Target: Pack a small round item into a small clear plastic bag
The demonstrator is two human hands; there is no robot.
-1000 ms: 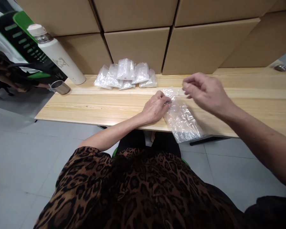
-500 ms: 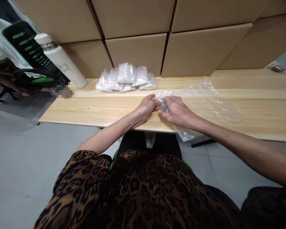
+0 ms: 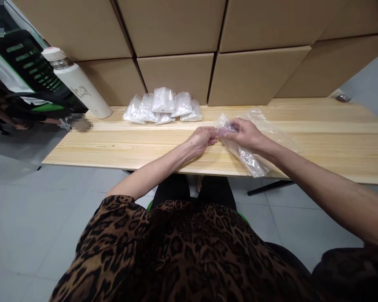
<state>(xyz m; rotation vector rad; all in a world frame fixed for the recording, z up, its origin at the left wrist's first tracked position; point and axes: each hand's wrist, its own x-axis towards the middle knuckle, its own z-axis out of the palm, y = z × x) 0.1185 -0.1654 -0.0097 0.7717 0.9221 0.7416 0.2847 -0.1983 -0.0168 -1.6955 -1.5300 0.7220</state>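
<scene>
Head view: left hand (image 3: pixel 200 140) and right hand (image 3: pixel 244 133) met over the wooden surface (image 3: pixel 119 142) — each grip pinched shut on a clear plastic bag (image 3: pixel 250 159), near the front edge; filled packets (image 3: pixel 164 107) well behind.

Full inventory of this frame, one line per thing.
plastic bag: 1, clear, near table edge, pinched at its top by both hands
small packets: a pile, exact count unclear, clear/white, at the back of the table against the boxes
bottle: 1, white, far left of the table
cardboard boxes: several, brown, stacked behind the table
table: 1, light wood
chair: 1, black and green, far left
small object: 1, metallic, far right, too small to identify
left hand: on bag top
right hand: on bag top
</scene>
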